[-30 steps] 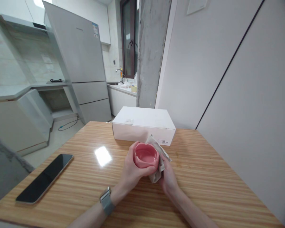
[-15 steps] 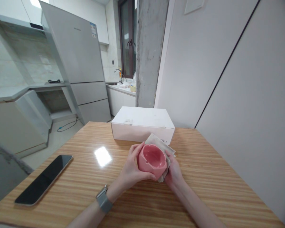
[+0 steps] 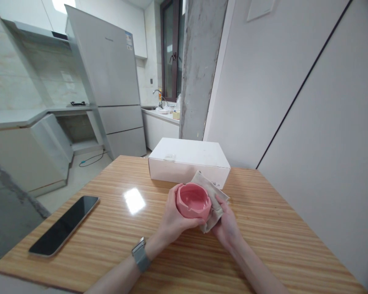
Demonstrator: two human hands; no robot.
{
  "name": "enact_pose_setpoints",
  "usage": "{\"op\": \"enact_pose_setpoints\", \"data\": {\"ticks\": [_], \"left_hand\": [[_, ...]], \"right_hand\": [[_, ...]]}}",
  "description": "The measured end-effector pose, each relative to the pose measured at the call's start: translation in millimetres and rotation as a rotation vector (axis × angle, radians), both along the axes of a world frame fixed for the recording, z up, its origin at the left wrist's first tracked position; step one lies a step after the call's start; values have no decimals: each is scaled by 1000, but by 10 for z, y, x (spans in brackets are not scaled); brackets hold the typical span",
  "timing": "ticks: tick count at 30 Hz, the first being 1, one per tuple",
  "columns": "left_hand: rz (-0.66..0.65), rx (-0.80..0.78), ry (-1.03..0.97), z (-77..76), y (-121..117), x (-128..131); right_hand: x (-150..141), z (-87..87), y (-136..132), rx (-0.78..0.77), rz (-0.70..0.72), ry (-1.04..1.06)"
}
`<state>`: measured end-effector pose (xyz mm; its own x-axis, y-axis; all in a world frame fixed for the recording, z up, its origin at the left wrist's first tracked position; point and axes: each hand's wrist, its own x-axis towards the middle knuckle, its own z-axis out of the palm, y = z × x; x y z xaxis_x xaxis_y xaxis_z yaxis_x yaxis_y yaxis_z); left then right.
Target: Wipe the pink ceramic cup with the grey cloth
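Observation:
My left hand [image 3: 174,218] is wrapped round a small pink ashtray [image 3: 192,200], holding it just above the wooden table [image 3: 116,241] with its hollow facing up. My right hand [image 3: 228,226] grips a beige cloth [image 3: 213,196] and presses it against the ashtray's right side. A grey watch sits on my left wrist. Both hands are close together at the middle of the table.
A white cardboard box [image 3: 190,161] lies just behind the hands. A black phone [image 3: 64,224] rests face up near the table's left edge. A white wall runs along the right; a fridge [image 3: 110,81], concrete pillar and kitchen counters stand beyond the table.
The ashtray has been turned in my hands from tilted toward me back to nearly level. The cloth has shifted along its right side. The view has drifted slightly.

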<state>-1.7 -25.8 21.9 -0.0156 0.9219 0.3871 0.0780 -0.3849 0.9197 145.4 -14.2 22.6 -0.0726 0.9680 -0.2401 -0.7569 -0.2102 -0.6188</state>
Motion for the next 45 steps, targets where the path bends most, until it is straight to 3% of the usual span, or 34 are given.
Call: {"op": "enact_pose_setpoints", "data": {"ticks": [4, 8, 10, 15, 20, 22, 32, 34, 39, 41, 45], "left_hand": [[27, -37, -54, -94, 11, 12], [-274, -103, -48, -71, 18, -64], [-356, -93, -9, -24, 24, -112], [-195, 4, 80, 76, 32, -152], [-360, -91, -9, 103, -5, -127], [-361, -102, -2, 105, -14, -111], [52, 16, 18, 24, -7, -10], [32, 27, 27, -2, -21, -17], [-262, -36, 51, 3, -66, -92], [-266, -20, 98, 35, -79, -104], [-143, 126, 194, 93, -94, -67]], "right_hand": [[-57, -16, -30, 47, -13, -8], [7, -52, 0, -12, -127, 4], [66, -59, 27, -66, -143, 10], [85, -40, 32, -57, -42, -43], [33, -45, -4, -38, 8, -82], [39, -55, 1, -18, -17, -105], [-92, 62, -93, 109, -23, -44], [-110, 57, -113, 132, -53, -52], [-39, 31, -50, 39, -159, -42], [9, 38, -13, -17, -182, -42], [48, 43, -7, -65, -167, -82]]}}
